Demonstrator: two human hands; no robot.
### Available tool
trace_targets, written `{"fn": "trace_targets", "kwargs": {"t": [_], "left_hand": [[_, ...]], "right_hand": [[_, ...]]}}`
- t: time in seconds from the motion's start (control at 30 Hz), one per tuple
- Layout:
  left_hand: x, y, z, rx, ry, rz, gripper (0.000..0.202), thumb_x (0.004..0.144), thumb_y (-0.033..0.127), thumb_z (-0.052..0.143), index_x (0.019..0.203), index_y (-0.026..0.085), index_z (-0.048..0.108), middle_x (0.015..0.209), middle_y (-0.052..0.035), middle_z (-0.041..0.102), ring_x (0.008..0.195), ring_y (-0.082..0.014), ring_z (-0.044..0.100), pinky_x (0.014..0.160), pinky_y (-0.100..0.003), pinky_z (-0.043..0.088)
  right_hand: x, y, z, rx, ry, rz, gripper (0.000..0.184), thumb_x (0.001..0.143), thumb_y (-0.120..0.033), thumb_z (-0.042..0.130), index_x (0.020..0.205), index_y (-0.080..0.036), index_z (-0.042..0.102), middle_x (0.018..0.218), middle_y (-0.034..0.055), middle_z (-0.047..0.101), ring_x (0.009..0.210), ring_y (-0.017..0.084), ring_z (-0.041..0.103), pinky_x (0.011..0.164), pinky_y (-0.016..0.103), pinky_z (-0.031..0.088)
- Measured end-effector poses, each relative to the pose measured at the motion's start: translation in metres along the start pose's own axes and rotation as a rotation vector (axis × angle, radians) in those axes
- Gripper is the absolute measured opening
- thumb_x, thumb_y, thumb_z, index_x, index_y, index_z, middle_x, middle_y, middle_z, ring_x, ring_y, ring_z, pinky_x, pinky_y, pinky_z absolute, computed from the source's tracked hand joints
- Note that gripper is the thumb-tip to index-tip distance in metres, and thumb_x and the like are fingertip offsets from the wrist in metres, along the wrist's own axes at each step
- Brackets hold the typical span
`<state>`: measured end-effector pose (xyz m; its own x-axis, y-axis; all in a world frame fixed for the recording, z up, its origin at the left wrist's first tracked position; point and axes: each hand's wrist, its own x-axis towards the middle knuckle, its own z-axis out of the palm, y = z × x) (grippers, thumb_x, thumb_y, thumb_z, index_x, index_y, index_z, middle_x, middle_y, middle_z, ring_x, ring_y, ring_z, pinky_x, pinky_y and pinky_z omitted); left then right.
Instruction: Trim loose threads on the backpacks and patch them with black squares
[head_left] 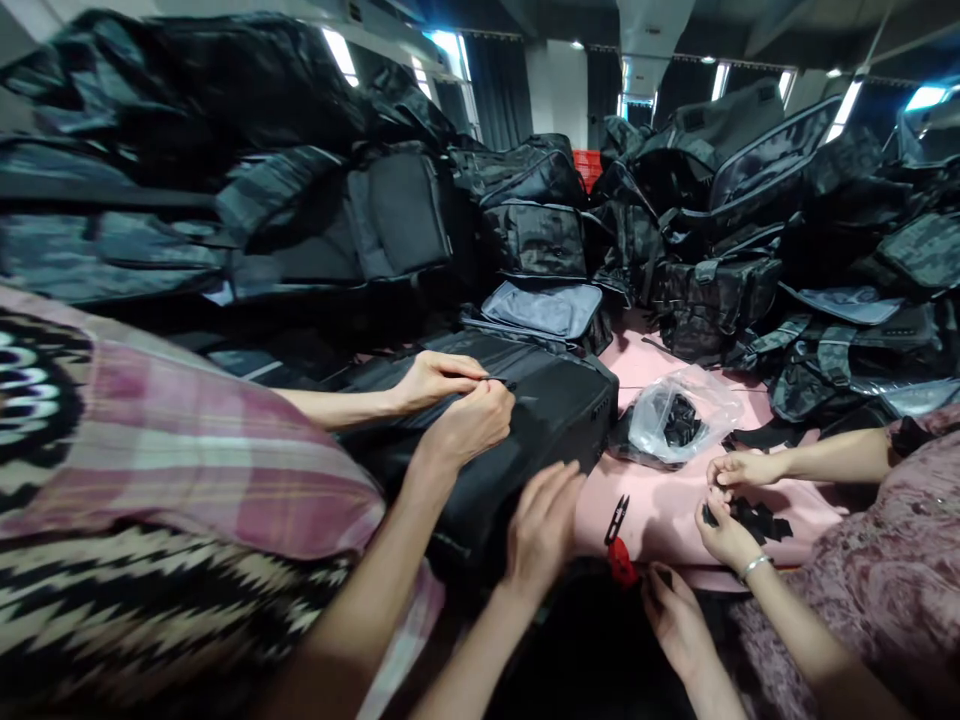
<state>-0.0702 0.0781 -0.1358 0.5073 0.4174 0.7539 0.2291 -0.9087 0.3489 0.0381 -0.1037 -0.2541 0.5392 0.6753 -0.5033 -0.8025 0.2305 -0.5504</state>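
My left hand [541, 522] lies flat with its fingers stretched out against the near side of a black bag [559, 405] on the pink table [660, 510]. My right hand [673, 612] hovers low at the table's near edge, fingers loosely apart, and I see nothing held in it. It is just right of a small red piece [622, 566] and black thread snips [616, 516]. A co-worker on my left in a plaid sleeve has both hands [457, 400] pinched at the top of the same bag.
Another person on the right handles small black pieces [757, 518] with both hands [726, 500]. A clear plastic bag [679, 415] of black parts lies mid-table. Stacks of black and camouflage bags [540, 215] surround the table on all sides.
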Motion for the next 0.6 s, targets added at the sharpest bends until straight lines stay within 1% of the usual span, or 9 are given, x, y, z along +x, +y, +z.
{"fn": "trace_targets", "kwargs": {"t": [0.03, 0.07, 0.13, 0.2, 0.23, 0.3, 0.4, 0.5, 0.6], "left_hand": [[-0.014, 0.014, 0.008, -0.091, -0.053, -0.075, 0.024, 0.084, 0.017, 0.045, 0.102, 0.019, 0.062, 0.102, -0.0095, 0.067, 0.097, -0.0205, 0.060, 0.086, -0.036, 0.048], [-0.029, 0.027, 0.017, -0.189, -0.132, -0.169, 0.024, 0.085, 0.019, 0.045, 0.101, 0.019, 0.062, 0.097, -0.0087, 0.067, 0.091, -0.0193, 0.062, 0.081, -0.033, 0.050], [-0.058, 0.048, 0.032, -0.358, -0.320, -0.396, 0.024, 0.084, 0.025, 0.046, 0.102, 0.020, 0.060, 0.094, -0.0073, 0.068, 0.084, -0.0185, 0.063, 0.073, -0.031, 0.052], [-0.080, 0.060, 0.044, -0.487, -0.477, -0.600, 0.024, 0.080, 0.029, 0.051, 0.101, 0.020, 0.061, 0.093, -0.0063, 0.068, 0.081, -0.0185, 0.064, 0.071, -0.030, 0.052], [-0.087, 0.063, 0.049, -0.526, -0.522, -0.676, 0.024, 0.078, 0.029, 0.052, 0.099, 0.020, 0.061, 0.093, -0.0060, 0.068, 0.081, -0.0187, 0.064, 0.071, -0.030, 0.051], [-0.097, 0.064, 0.055, -0.555, -0.551, -0.770, 0.022, 0.075, 0.029, 0.053, 0.092, 0.020, 0.064, 0.091, -0.0055, 0.068, 0.081, -0.0196, 0.063, 0.072, -0.031, 0.051], [-0.101, 0.060, 0.062, -0.579, -0.552, -0.820, 0.019, 0.073, 0.031, 0.053, 0.081, 0.021, 0.067, 0.083, -0.0043, 0.069, 0.076, -0.0206, 0.063, 0.068, -0.031, 0.050], [-0.096, 0.054, 0.073, -0.698, -0.602, -0.869, 0.018, 0.069, 0.033, 0.057, 0.077, 0.020, 0.067, 0.071, -0.0026, 0.068, 0.064, -0.0199, 0.063, 0.061, -0.031, 0.050], [-0.084, 0.046, 0.094, -0.779, -0.575, -0.968, 0.025, 0.067, 0.037, 0.060, 0.079, 0.016, 0.065, 0.069, -0.0029, 0.066, 0.058, -0.0182, 0.061, 0.058, -0.031, 0.050]], "right_hand": [[-0.001, 0.000, 0.003, -0.006, 0.009, -0.019, 0.032, 0.050, -0.020, 0.083, 0.076, -0.018, 0.066, 0.076, -0.0005, 0.065, 0.069, 0.011, 0.061, 0.066, 0.021, 0.051], [-0.002, 0.001, 0.005, -0.015, 0.018, -0.040, 0.032, 0.050, -0.021, 0.083, 0.076, -0.017, 0.065, 0.075, -0.0008, 0.064, 0.068, 0.010, 0.060, 0.065, 0.021, 0.051], [-0.003, 0.001, 0.010, -0.047, 0.024, -0.081, 0.032, 0.051, -0.023, 0.082, 0.076, -0.016, 0.063, 0.075, -0.0008, 0.063, 0.068, 0.010, 0.060, 0.066, 0.022, 0.051], [-0.005, 0.003, 0.012, -0.106, 0.022, -0.123, 0.033, 0.054, -0.026, 0.081, 0.077, -0.016, 0.061, 0.076, -0.0005, 0.062, 0.069, 0.011, 0.059, 0.064, 0.022, 0.050], [-0.005, 0.004, 0.012, -0.149, 0.018, -0.143, 0.033, 0.055, -0.028, 0.080, 0.078, -0.016, 0.060, 0.076, -0.0004, 0.062, 0.069, 0.011, 0.058, 0.062, 0.021, 0.050], [-0.006, 0.006, 0.012, -0.242, 0.010, -0.179, 0.032, 0.058, -0.031, 0.078, 0.079, -0.016, 0.058, 0.075, -0.0004, 0.061, 0.068, 0.011, 0.057, 0.058, 0.020, 0.048], [-0.008, 0.007, 0.007, -0.323, 0.035, -0.202, 0.032, 0.060, -0.033, 0.076, 0.079, -0.016, 0.057, 0.075, -0.0003, 0.059, 0.067, 0.012, 0.057, 0.057, 0.021, 0.048], [-0.011, 0.003, 0.001, -0.281, 0.120, -0.203, 0.033, 0.058, -0.033, 0.078, 0.077, -0.017, 0.056, 0.075, -0.0004, 0.058, 0.068, 0.012, 0.057, 0.060, 0.023, 0.049], [-0.016, -0.003, -0.011, -0.171, 0.138, -0.180, 0.034, 0.059, -0.036, 0.076, 0.079, -0.017, 0.057, 0.074, 0.0004, 0.059, 0.067, 0.012, 0.058, 0.061, 0.024, 0.048]]}}
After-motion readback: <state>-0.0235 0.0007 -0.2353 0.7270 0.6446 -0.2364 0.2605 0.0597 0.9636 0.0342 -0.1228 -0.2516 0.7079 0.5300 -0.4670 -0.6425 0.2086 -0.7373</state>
